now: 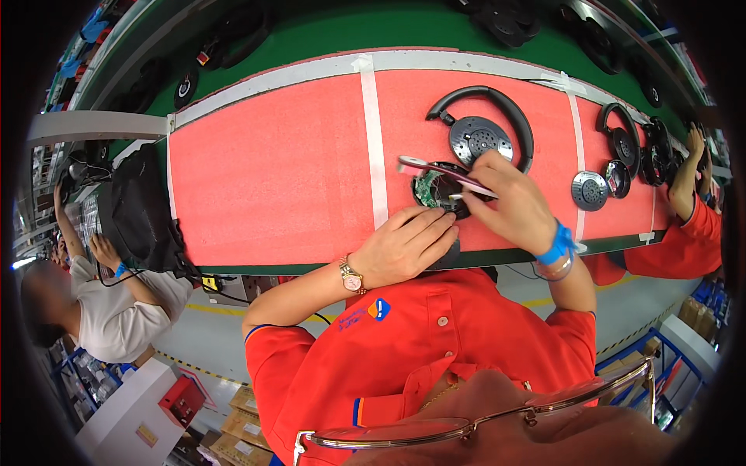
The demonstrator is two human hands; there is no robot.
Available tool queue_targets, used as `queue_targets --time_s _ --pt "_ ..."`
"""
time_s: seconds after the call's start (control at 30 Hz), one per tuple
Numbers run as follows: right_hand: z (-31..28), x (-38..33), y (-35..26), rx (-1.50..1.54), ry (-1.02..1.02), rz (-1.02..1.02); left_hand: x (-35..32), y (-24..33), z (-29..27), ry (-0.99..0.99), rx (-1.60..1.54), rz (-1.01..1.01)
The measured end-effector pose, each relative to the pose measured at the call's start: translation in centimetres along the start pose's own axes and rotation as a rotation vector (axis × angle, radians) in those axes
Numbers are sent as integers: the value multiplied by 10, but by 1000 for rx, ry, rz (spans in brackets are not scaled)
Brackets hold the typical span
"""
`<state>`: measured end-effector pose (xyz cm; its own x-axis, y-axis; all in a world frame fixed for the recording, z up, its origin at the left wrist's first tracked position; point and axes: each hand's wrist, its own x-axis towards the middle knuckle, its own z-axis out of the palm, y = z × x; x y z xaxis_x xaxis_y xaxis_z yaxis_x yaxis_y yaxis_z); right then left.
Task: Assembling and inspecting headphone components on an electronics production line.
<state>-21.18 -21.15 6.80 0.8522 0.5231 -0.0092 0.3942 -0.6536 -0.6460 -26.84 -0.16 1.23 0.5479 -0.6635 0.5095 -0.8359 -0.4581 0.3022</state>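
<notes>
An opened black headphone ear cup [452, 211] lies on the pink mat in front of me, with a green circuit board [425, 189] inside. My left hand [408, 247] holds the cup's near rim, fingers close together. Above the cup, my right hand [509, 203] is closed round a toothbrush [423, 164] with a dark red handle and a pale head pointing left. A small whitish tip shows by the right fingers; what it is I cannot make out. Just beyond the cup lies a headphone band [522, 124] with a grey perforated round plate [479, 140].
Farther right lie another headphone [624, 141], a round grey plate [590, 190] and an open ear cup [618, 179]. Beyond the pink mat [268, 171] runs a green belt [326, 39] carrying headphone parts. A black bag [144, 210] stands left. Co-workers sit on both sides.
</notes>
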Motion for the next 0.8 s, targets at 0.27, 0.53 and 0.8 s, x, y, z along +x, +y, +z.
queue_targets --time_s 0.27,0.53,0.8 --pt "-12 -22 -10 132 133 139 0 0 0 -43 -25 -18" --pt "11 -51 -7 -335 112 -111 2 0 4 -31 -60 -19" --pt "23 -55 -10 -320 164 -54 0 -1 5 -32 -89 -23"
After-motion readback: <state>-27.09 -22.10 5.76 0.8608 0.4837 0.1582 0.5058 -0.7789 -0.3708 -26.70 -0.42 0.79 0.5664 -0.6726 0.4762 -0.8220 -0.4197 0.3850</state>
